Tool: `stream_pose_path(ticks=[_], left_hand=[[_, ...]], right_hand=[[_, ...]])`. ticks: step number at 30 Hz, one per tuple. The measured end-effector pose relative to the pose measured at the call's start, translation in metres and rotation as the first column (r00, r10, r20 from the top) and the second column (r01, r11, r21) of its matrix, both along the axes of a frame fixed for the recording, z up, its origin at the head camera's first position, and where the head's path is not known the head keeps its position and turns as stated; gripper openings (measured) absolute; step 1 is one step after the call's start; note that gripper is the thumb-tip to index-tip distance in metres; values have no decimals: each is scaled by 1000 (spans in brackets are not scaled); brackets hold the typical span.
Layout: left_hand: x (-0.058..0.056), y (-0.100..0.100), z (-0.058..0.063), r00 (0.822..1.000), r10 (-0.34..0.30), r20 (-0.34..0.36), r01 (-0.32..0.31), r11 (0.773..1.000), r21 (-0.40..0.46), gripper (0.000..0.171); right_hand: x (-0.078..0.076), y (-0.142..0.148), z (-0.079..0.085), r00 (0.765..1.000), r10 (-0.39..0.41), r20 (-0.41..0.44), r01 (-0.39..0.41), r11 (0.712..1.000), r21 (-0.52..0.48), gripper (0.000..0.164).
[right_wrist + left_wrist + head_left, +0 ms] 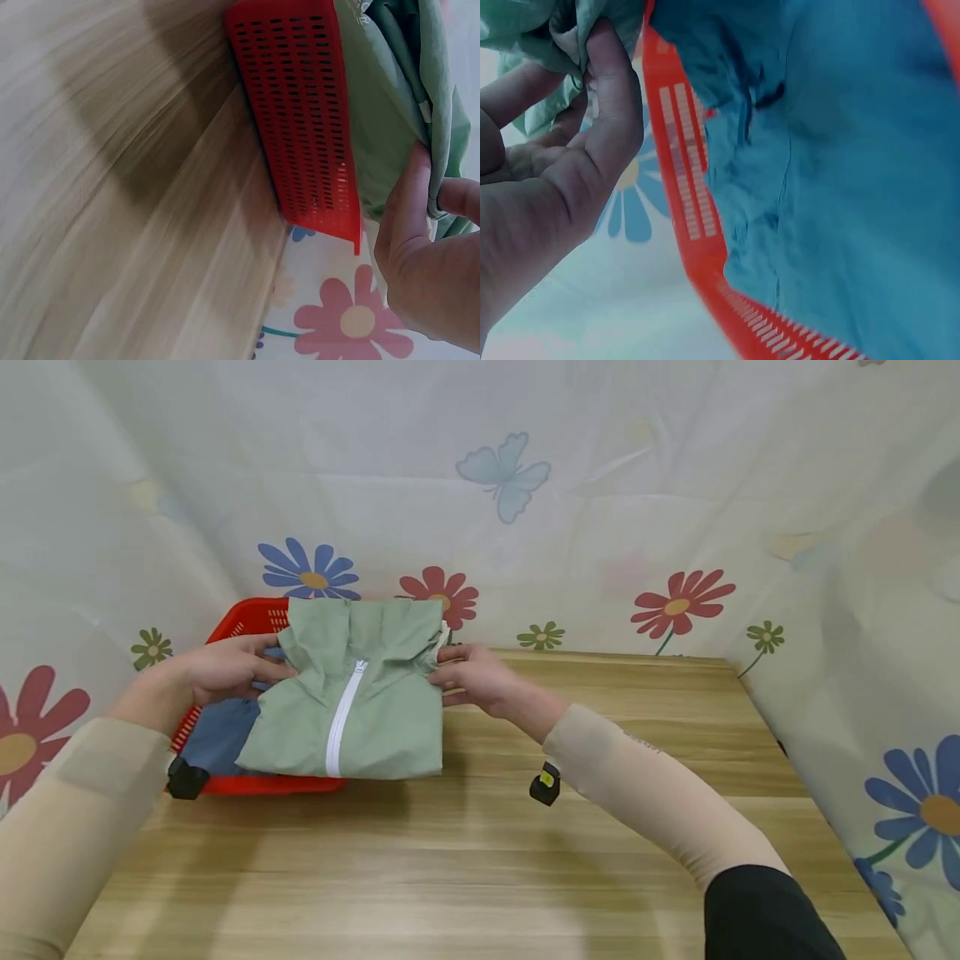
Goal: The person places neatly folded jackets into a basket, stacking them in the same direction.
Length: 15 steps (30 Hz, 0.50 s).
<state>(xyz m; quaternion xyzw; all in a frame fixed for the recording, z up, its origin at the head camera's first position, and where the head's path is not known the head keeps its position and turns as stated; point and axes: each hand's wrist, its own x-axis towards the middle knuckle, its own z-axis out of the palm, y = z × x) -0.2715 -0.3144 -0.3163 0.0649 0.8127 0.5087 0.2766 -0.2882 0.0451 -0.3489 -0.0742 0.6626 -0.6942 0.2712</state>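
Observation:
A folded light green garment with a white zipper [397, 727] is held flat over the red plastic basket [255, 785]. My left hand [232, 670] grips its left edge; in the left wrist view the fingers [615, 112] pinch the bunched green fabric. On the opposite side my right hand [480, 679] pinches the garment's right edge, thumb and fingers on either side of the layers in the right wrist view. Blue cloth [217, 735] lies inside the basket, partly hidden under the green garment, which also covers much of the basket's right part.
The basket stands at the back left of a wooden table [510, 860], close to a white backdrop [645, 468] printed with flowers and a butterfly. Its perforated side wall [296, 105] rises from the tabletop. The backdrop also closes off the table's left and right sides.

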Motion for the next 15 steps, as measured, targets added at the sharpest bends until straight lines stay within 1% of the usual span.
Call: stream_pose_path(ticks=[6,12,15], left_hand=[[-6,-16,1,1000,7,15,-6,998,-63,81],[-11,-35,2,1000,4,27,-1,994,-109,82],[-13,-44,3,999,-12,35,16,991,-135,85]], right_hand=[[0,-15,-6,1000,-12,17,13,1000,-26,47],[-1,-36,-3,1000,-13,7,13,999,-32,47],[-4,-47,-3,1000,-19,1,19,999,-40,44]])
